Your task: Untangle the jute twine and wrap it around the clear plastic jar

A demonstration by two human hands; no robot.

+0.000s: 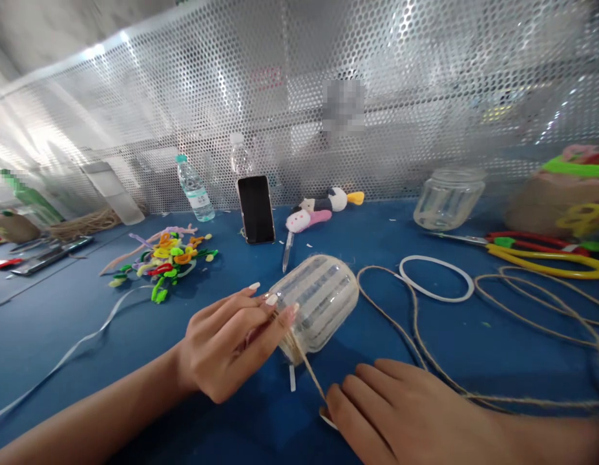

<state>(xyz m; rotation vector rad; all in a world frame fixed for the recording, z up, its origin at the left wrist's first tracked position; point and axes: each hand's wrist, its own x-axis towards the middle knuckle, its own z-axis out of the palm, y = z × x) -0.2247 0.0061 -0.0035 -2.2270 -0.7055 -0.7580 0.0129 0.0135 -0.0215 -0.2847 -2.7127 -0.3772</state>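
well, your left hand [229,342] is pinching twine [306,367] against the glass jar [318,303]
your right hand [400,413] is lying near it, grip unclear, with scissors [517,256] sitting beyond

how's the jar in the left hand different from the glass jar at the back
The near jar has bands of jute twine around it, while the far glass jar is bare. The near jar lies on its side against the left hand; the far jar sits untouched on the blue mat. Both are clear and see-through.

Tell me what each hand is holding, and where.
The left hand holds the wrapped jar by its near end, twine pinched there; whether the right hand holds the twine cannot be told.
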